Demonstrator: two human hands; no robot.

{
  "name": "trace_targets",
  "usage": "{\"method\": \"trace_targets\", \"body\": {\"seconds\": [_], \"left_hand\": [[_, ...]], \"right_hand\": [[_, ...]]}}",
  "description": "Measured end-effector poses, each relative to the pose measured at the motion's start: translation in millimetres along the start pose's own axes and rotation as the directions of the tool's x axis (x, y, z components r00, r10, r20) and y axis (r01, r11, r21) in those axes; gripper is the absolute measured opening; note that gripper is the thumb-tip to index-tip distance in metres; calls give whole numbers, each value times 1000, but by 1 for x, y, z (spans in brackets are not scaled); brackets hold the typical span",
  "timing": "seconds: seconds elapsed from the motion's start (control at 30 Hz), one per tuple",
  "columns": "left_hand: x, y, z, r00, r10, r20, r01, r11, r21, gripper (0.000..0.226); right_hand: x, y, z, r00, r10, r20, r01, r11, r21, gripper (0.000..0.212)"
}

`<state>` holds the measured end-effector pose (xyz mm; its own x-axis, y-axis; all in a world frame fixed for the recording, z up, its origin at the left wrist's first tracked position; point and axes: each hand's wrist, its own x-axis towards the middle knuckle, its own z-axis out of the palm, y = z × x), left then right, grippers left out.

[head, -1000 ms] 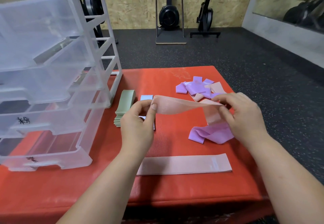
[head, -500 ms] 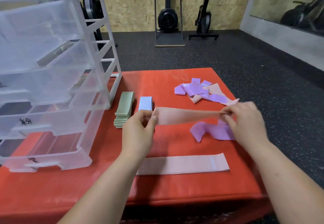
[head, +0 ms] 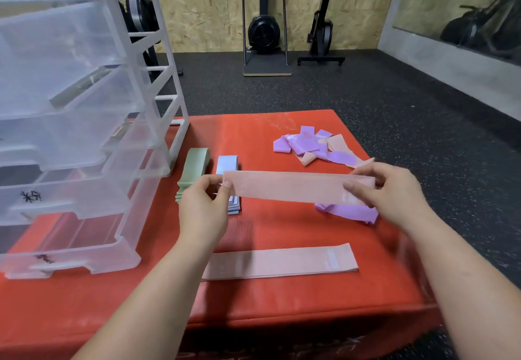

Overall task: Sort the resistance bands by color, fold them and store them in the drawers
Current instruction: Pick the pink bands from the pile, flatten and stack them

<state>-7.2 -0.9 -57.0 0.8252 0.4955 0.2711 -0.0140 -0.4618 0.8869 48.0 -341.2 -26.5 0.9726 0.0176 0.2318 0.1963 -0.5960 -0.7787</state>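
A pink band (head: pixel 290 187), drawn out flat above the red pad (head: pixel 282 227), was pinched at its left end by the left hand (head: pixel 203 207) and at its right end by the right hand (head: pixel 392 196). A second pink band (head: pixel 279 261) lay flat on the pad nearer the person. Folded green bands (head: pixel 194 168) and blue bands (head: pixel 227 165) were stacked side by side beside the clear drawer unit (head: pixel 84 134), and a loose pile of purple and pink bands (head: pixel 304 144) lay at the far right.
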Motion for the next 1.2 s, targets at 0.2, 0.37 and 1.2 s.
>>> {"method": "trace_targets", "body": {"seconds": [0.2, 0.37, 1.2], "left_hand": [[-6, -7, -16, 996, -61, 62, 61, 998, -5, 14], [-12, -20, -38, 982, -152, 110, 159, 985, -62, 15], [-72, -54, -72, 967, 22, 252, -186, 737, 650, 18]], "right_hand": [[-19, -1, -8, 980, 97, 175, -140, 956, 256, 15], [-42, 1, -10, 931, 108, 348, -217, 932, 290, 24], [-95, 23, 45, 987, -13, 159, 113, 758, -642, 32]]}}
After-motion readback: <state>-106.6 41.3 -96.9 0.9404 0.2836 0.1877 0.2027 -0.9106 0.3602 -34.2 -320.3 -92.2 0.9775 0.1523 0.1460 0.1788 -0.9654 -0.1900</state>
